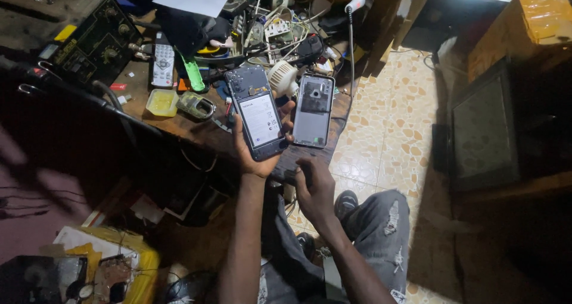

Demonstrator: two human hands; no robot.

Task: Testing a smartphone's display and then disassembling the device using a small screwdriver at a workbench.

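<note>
Back cover [313,110] already off; left hand [257,152] grips opened phone [258,113]; right hand [314,188] pinches small dark tool [290,175]; internals untouched.

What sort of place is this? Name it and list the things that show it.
Probably a small phone and electronics repair bench: the left hand holds an opened phone, its back cover lies beside it, and loose circuit boards and a bench power supply crowd the table.

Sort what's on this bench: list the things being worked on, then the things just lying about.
In hand:
- opened phone, held in the left hand
- back cover beside it
- right hand at the bench edge

Lying about:
- remote control
- yellow tray
- white paper
- padlock
</note>
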